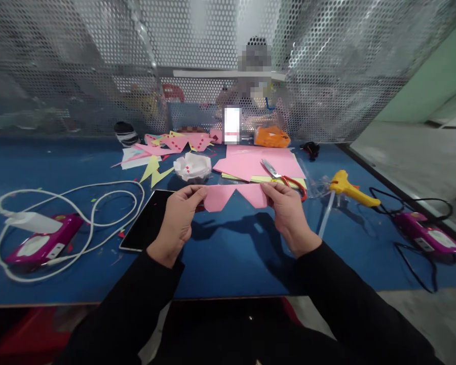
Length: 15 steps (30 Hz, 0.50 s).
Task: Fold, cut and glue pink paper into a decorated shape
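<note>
Between my two hands a pink paper cutout [235, 190] is stretched above the blue table. Its lower edge has a V-shaped notch in the middle. My left hand [180, 218] pinches its left end, and my right hand [289, 213] pinches its right end. Behind it lies a stack of pink and yellow paper sheets [247, 158], with red-handled scissors [275, 172] on top. A crumpled white paper bowl [193, 166] holding small red bits stands left of the stack. Under my left forearm is a dark tablet [146, 223], partly hidden.
A yellow glue gun [351, 188] with a clear stick lies right. Purple power strips sit left [45, 241] and right [427, 233], with a looping white cable [93, 218]. Pink and yellow scraps [178, 143], an orange bag [272, 137] and a perforated metal screen [99, 66] are behind.
</note>
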Each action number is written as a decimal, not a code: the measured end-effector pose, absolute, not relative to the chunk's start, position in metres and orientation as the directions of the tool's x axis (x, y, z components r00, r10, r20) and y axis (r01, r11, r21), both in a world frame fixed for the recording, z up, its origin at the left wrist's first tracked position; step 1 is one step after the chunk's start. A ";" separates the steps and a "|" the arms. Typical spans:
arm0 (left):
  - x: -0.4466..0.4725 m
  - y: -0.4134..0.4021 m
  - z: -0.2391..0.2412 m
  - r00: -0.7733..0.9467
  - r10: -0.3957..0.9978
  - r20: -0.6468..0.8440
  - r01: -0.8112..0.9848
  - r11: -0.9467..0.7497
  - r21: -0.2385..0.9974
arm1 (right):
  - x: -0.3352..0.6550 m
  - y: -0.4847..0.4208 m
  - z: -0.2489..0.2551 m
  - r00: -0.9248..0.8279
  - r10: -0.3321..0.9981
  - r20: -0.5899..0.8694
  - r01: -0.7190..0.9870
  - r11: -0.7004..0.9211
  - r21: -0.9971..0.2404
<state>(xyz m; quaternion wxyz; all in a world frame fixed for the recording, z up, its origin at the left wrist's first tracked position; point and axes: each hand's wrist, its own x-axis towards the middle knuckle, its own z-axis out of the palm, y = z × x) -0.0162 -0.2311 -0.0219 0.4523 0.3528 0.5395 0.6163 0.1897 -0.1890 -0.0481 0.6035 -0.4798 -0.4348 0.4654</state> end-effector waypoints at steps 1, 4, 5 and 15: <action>-0.016 -0.231 -0.023 -0.332 0.942 -0.059 -0.169 0.002 0.986 | 0.191 -0.190 -0.048 0.192 0.978 0.083 -0.139 0.110 -0.984; -0.016 -0.230 -0.025 -0.352 0.936 -0.027 -0.104 -0.011 0.995 | 0.190 -0.193 -0.046 0.198 0.974 0.108 -0.118 0.133 -0.984; -0.017 -0.230 -0.026 -0.367 0.930 -0.010 -0.080 -0.020 0.997 | 0.190 -0.194 -0.045 0.202 0.972 0.118 -0.112 0.142 -0.984; -0.020 -0.226 -0.029 -0.245 0.961 -0.128 -0.108 0.104 0.989 | 0.191 -0.195 -0.041 0.253 0.957 0.142 -0.120 0.176 -0.977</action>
